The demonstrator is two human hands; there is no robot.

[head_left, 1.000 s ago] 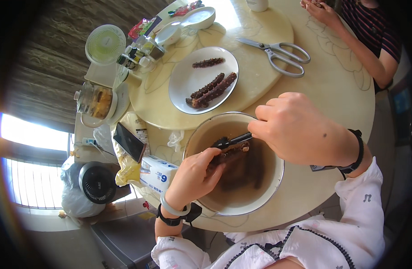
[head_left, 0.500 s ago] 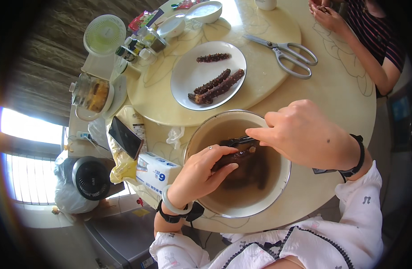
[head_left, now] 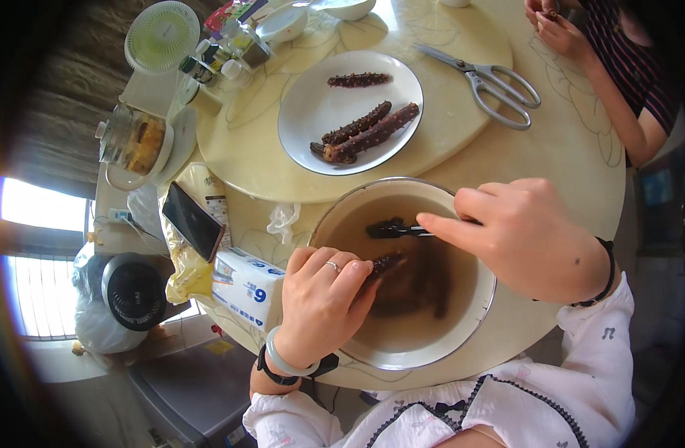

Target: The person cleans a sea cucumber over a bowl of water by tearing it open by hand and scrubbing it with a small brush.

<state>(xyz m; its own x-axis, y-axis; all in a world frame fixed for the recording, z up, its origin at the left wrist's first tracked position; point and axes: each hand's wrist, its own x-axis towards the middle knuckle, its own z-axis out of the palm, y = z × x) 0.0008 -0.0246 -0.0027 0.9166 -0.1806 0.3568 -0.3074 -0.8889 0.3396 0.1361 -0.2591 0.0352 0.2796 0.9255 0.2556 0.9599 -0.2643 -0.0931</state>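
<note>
A metal bowl [head_left: 335, 216] of brownish water sits at the near edge of the round table, with several dark sea cucumbers [head_left: 421, 287] soaking in it. My left hand [head_left: 324, 299] grips one sea cucumber [head_left: 386, 263] at the bowl's left side, lifting its end out of the water. My right hand [head_left: 525, 235] holds a dark slender tool [head_left: 395, 229] over the water, its tip pointing left just above the held piece. Further back, a white plate [head_left: 305, 119] carries three cleaned sea cucumbers [head_left: 365, 133].
Large metal scissors [head_left: 486, 81] lie on the turntable beyond the plate. Another person's hands [head_left: 555, 22] work at the far right. A phone [head_left: 193, 222], a tissue pack [head_left: 245, 284], a glass teapot [head_left: 133, 140], a small fan [head_left: 162, 36] and bottles [head_left: 223, 63] crowd the left side.
My left hand has shifted lower and left with the sea cucumber. My right hand has drawn the tool slightly up and apart from it.
</note>
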